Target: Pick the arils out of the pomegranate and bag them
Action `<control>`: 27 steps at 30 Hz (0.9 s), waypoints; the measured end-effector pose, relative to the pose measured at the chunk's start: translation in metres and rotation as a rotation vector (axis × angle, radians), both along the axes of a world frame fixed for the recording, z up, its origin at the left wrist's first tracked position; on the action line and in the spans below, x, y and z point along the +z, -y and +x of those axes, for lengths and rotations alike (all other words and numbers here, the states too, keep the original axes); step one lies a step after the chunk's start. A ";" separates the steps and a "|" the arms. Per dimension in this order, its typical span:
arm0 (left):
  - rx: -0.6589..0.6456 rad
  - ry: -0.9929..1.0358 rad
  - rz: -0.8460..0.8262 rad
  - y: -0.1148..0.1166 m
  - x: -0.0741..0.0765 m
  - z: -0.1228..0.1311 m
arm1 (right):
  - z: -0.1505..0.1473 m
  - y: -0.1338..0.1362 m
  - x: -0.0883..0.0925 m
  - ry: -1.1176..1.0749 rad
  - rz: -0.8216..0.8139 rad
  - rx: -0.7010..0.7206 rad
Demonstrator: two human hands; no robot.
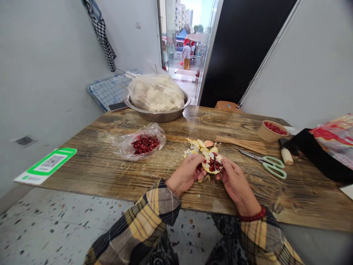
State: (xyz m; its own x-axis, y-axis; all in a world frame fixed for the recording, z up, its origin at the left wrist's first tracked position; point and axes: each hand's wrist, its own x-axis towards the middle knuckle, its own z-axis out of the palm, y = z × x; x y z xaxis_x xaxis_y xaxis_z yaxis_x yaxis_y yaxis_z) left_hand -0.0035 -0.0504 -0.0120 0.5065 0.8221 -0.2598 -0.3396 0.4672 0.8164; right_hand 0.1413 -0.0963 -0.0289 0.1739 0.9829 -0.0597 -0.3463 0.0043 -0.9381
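A piece of pomegranate (213, 164), its dark red seeds and pale pith showing, is held between my two hands just above the wooden table. My left hand (189, 172) grips its left side, thumb on top, with some red seeds by the fingers. On the right edge, my right hand (234, 180) pinches the rind. Yellowish peel scraps (202, 145) lie right behind the fruit. To the left, loose pomegranate seeds (145, 144) rest on a clear plastic bag (125, 149). Part of the right fingers is hidden behind the fruit.
Beyond the peel lie thin wooden skewers (239, 142) and scissors (264, 162) with green handles. A paper bowl (267, 133) of red seeds stands at the right. A metal basin (162, 117) holding a bag of white fluffy material is at the back. A QR-code sign (51, 163) lies at the left edge.
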 end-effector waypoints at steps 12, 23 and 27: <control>-0.005 -0.001 0.030 0.002 0.001 -0.001 | 0.000 0.000 0.001 0.000 -0.010 -0.011; 0.004 -0.135 0.131 0.000 -0.005 -0.002 | -0.001 0.000 -0.001 0.066 -0.005 -0.034; 0.002 -0.137 0.133 0.000 -0.005 -0.001 | -0.001 0.000 -0.001 0.044 -0.016 -0.033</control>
State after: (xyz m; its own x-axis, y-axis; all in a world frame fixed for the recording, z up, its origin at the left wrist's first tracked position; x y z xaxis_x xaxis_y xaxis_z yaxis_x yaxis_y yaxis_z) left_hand -0.0047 -0.0508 -0.0167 0.4724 0.8547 -0.2155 -0.2220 0.3520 0.9093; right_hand 0.1399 -0.0962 -0.0298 0.2090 0.9757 -0.0665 -0.3043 0.0003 -0.9526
